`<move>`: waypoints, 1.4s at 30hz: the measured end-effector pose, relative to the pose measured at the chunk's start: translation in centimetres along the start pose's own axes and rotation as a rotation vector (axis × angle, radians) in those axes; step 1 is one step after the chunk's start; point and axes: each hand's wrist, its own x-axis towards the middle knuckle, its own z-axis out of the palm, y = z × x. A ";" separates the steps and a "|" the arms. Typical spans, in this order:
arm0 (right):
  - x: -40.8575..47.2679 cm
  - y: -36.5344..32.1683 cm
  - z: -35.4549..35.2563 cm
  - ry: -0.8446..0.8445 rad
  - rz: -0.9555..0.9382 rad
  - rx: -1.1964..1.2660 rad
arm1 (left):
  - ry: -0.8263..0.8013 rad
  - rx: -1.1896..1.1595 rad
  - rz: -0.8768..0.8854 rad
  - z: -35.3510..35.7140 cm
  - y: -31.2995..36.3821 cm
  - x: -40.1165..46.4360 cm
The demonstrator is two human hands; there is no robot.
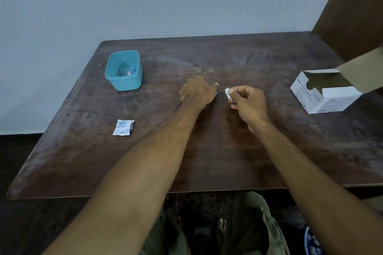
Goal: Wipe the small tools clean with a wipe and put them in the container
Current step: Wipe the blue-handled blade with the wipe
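A teal plastic container (124,71) stands at the table's far left with several small tools (128,71) lying in its bottom. My left hand (198,91) rests near the table's middle, fingers curled over a small tool of which only a blue tip (217,93) shows. Just to its right, my right hand (247,100) pinches a small white wipe (228,92) between thumb and fingers. The wipe and the blue tip are a short gap apart.
The dark wooden table (207,151) stands against a pale wall. A torn white wipe packet (123,127) lies at the front left. An open white box of wipes (325,91) sits at the right edge. A brown panel (356,6) rises at the far right.
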 end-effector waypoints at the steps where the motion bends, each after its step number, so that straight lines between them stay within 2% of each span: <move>1: 0.0 0.1 -0.2 0.001 -0.001 0.004 | 0.001 0.041 0.001 0.1 0.4 0.0; 11: -0.3 1.4 -1.0 -0.027 -0.030 0.058 | -0.008 0.284 0.064 0.5 1.3 -0.6; 16: -0.6 1.4 -1.1 -0.020 -0.048 0.077 | 0.056 0.288 0.159 0.4 0.9 -1.6; 19: -0.8 1.3 -1.2 -0.017 -0.037 0.084 | 0.058 0.088 0.177 0.5 -0.8 -1.5; 22: -1.0 1.0 -1.1 -0.016 -0.030 0.091 | 0.010 -0.426 0.099 0.6 -2.7 -2.0; 24: -1.3 0.7 -0.9 -0.021 -0.036 0.073 | -0.044 -0.672 0.056 0.5 -3.7 -3.0; 27: -2.0 0.3 -0.3 -0.041 -0.070 0.039 | -0.102 -0.847 0.016 0.1 -5.2 -4.8; 31: -3.1 -0.5 0.9 -0.087 -0.123 0.063 | -0.092 -0.954 -0.016 -0.4 -6.5 -6.7; 35: -3.7 -0.9 1.8 -0.114 -0.223 0.014 | 0.009 -0.942 0.023 -0.1 -7.3 -7.7; 39: -4.2 -0.9 2.5 -0.121 -0.344 -0.184 | 0.191 -0.701 0.133 0.8 -7.6 -8.3; 42: -4.5 -1.6 3.1 -0.118 -0.499 -0.357 | 0.258 -0.563 0.196 0.8 -7.4 -8.7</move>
